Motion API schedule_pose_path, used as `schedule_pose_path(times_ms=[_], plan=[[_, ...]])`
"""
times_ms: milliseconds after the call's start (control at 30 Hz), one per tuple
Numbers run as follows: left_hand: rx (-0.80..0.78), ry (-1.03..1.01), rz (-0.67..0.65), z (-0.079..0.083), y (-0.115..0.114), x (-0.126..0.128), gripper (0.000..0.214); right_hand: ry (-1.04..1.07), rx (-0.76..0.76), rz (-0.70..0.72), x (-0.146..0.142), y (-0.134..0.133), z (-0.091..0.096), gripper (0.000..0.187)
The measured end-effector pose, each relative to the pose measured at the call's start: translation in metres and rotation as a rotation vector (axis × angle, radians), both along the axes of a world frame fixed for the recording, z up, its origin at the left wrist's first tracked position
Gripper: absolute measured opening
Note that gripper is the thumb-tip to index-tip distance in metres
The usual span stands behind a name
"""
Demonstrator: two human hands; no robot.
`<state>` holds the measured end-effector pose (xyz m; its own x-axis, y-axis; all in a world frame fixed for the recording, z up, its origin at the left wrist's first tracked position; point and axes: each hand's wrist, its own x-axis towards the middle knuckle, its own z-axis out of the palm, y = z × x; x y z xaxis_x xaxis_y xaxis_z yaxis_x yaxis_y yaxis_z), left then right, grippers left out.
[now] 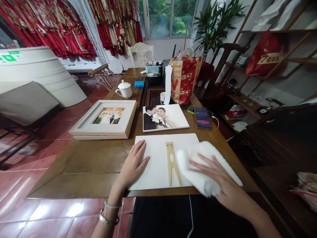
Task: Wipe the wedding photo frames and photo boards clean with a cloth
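A white board (151, 158) lies flat near the front edge of the wooden table. My left hand (135, 163) rests flat on its left side, fingers stretched and thumb apart, holding nothing. Over the board's right part, my right hand (213, 168) has a bunched white cloth (210, 150) under its spread fingers; hand and cloth are smeared by motion. The cloth hides the board's right edge. Between the hands, a flat yellowish piece (171, 162) with two long legs and an oval hole lies on the board.
Behind the board lies a wedding photo panel (165, 117). Pale picture frames (131, 122) are stacked at left, near a lidded white cup (125, 90). Phones (203, 118) lie at right; a red and brown paper bag (184, 79) stands farther back.
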<state>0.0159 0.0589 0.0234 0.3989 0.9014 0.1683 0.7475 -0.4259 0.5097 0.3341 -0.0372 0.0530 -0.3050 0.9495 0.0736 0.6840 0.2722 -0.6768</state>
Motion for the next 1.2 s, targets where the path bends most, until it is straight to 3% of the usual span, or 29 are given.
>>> schedule_pose_path(times_ms=[67,167,267,433,567,633,767,867,967,1100,1200], plan=[[-0.01,0.0,0.004,0.001,0.0,0.0,0.052,-0.141,0.038,0.014,-0.004,0.032,-0.002,0.079],[-0.02,-0.01,0.01,0.002,-0.001,0.0,0.052,-0.254,0.084,-0.089,-0.024,0.075,-0.005,0.075],[-0.016,-0.023,0.017,0.001,-0.001,0.0,0.052,-0.302,0.119,-0.079,-0.051,0.086,-0.002,0.071],[-0.005,-0.05,0.023,-0.003,0.0,0.0,0.051,-0.322,0.171,0.202,-0.073,0.035,0.004,0.085],[0.004,-0.048,0.022,-0.006,0.0,-0.001,0.051,-0.217,0.12,0.444,-0.054,-0.011,0.005,0.063],[0.002,-0.034,0.016,-0.006,0.001,-0.002,0.052,-0.179,0.088,0.477,-0.039,-0.02,0.004,0.053],[-0.001,0.0,-0.003,-0.006,0.001,-0.003,0.053,-0.201,0.111,0.253,-0.02,-0.006,-0.004,0.053],[-0.005,0.011,-0.004,-0.006,0.001,-0.003,0.053,-0.265,0.164,0.019,-0.021,0.027,-0.01,0.069],[-0.008,0.008,0.001,-0.006,0.001,-0.003,0.054,-0.325,0.169,-0.103,-0.035,0.063,-0.011,0.074],[-0.004,-0.013,0.021,-0.006,0.001,-0.001,0.049,-0.374,0.176,-0.055,-0.067,0.085,-0.008,0.075],[0.009,-0.033,0.034,-0.008,0.002,-0.001,0.046,-0.374,0.2,0.102,-0.083,0.07,-0.003,0.079]])
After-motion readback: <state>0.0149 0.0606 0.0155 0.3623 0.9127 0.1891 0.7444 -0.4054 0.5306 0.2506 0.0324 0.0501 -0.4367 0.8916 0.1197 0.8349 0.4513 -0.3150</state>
